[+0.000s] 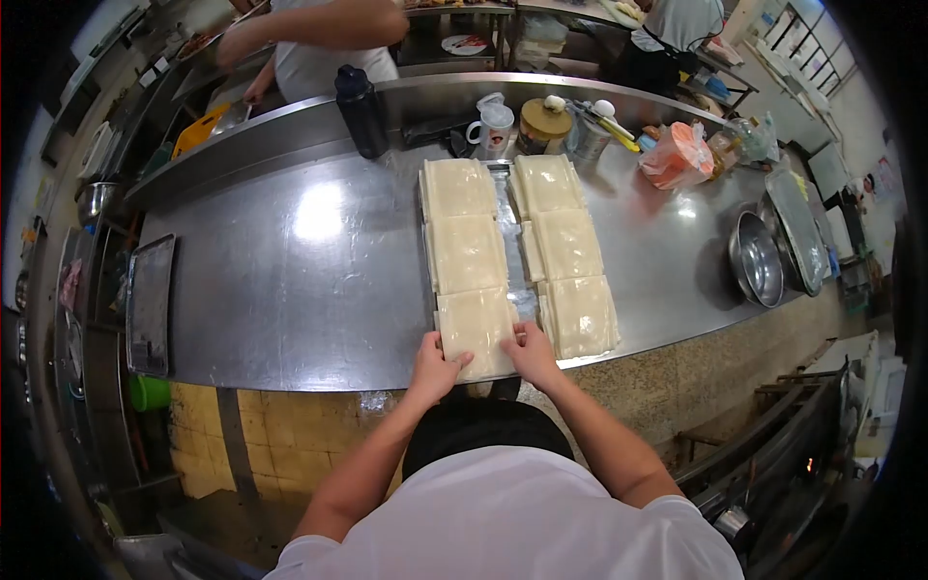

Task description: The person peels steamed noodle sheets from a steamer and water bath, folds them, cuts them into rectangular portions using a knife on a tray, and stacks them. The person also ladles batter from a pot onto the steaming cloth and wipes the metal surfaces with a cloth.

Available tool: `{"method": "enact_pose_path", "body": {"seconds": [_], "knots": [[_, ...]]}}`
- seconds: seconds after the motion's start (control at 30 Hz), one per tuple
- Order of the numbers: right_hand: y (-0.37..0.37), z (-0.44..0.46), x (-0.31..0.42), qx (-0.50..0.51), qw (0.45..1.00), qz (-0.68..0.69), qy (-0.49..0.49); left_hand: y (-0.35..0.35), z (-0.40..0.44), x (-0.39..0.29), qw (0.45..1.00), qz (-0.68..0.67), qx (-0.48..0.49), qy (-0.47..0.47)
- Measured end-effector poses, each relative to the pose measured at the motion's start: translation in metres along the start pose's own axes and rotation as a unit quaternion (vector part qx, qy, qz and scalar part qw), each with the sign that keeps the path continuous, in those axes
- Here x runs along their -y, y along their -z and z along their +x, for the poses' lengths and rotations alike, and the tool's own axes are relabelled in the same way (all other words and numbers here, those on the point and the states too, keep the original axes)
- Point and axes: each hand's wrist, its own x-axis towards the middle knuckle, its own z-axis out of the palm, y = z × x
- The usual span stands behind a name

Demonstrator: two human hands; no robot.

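Two columns of pale, square stacked dough sheets [472, 253] lie on the steel table, several stacks in all. At the near end of the left column, my left hand [440, 369] grips the left edge of the nearest stack of dough sheets [474, 329], its thumb on top. My right hand [532, 354] pinches the right edge of that same stack, with the fingers partly hidden. Just to the right, the near stack of the other column [582, 317] lies close to my right hand without being held.
A black bottle [361, 111], a mug [495, 126], a tin [544, 126] and an orange-red bag [677, 157] stand along the back of the table [290, 280]. Metal bowl [756, 259] at right, tray [152, 304] at left. A co-worker's arm [319, 27] shows beyond the ledge.
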Motion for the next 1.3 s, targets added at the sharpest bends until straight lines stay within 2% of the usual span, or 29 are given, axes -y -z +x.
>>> {"method": "enact_pose_path", "body": {"seconds": [0.07, 0.17, 0.27, 0.37, 0.5, 0.6, 0.63, 0.7, 0.83, 0.97, 1.1, 1.3], "knots": [[-0.001, 0.001, -0.014, 0.006, 1.0, -0.007, 0.0, 0.004, -0.013, -0.023, 0.997, -0.043, 0.021, 0.059], [0.007, -0.008, -0.01, 0.016, 0.997, -0.074, 0.008, 0.012, -0.022, -0.029, 0.996, 0.004, 0.037, 0.078], [0.02, -0.016, -0.002, 0.02, 0.986, -0.165, 0.035, 0.022, -0.03, -0.035, 0.99, 0.12, 0.029, 0.064], [0.034, -0.026, 0.0, 0.016, 0.971, -0.229, 0.069, 0.032, -0.033, 0.002, 0.979, 0.201, -0.034, -0.017], [0.049, -0.027, 0.022, 0.062, 0.97, -0.206, 0.112, 0.043, -0.064, 0.011, 0.987, 0.139, -0.075, 0.031], [0.049, -0.031, 0.06, 0.135, 0.968, -0.165, 0.132, 0.042, -0.09, -0.008, 0.985, 0.098, -0.099, 0.103], [0.044, -0.028, 0.068, 0.162, 0.962, -0.169, 0.144, 0.041, -0.094, -0.005, 0.988, 0.058, -0.106, 0.094], [0.029, -0.025, 0.08, 0.212, 0.947, -0.176, 0.163, 0.038, -0.104, 0.0, 0.99, -0.019, -0.117, 0.072], [-0.016, -0.027, 0.099, 0.296, 0.918, -0.174, 0.199, 0.049, -0.119, -0.012, 0.985, -0.07, -0.141, 0.067], [-0.07, -0.044, 0.121, 0.357, 0.888, -0.187, 0.223, 0.08, -0.128, 0.002, 0.976, -0.107, -0.187, 0.02], [-0.133, -0.057, 0.128, 0.391, 0.865, -0.209, 0.234, 0.135, -0.146, 0.021, 0.968, -0.125, -0.218, 0.0], [-0.261, -0.093, 0.163, 0.427, 0.826, -0.277, 0.243, 0.252, -0.198, 0.07, 0.956, -0.127, -0.266, 0.001]]}}
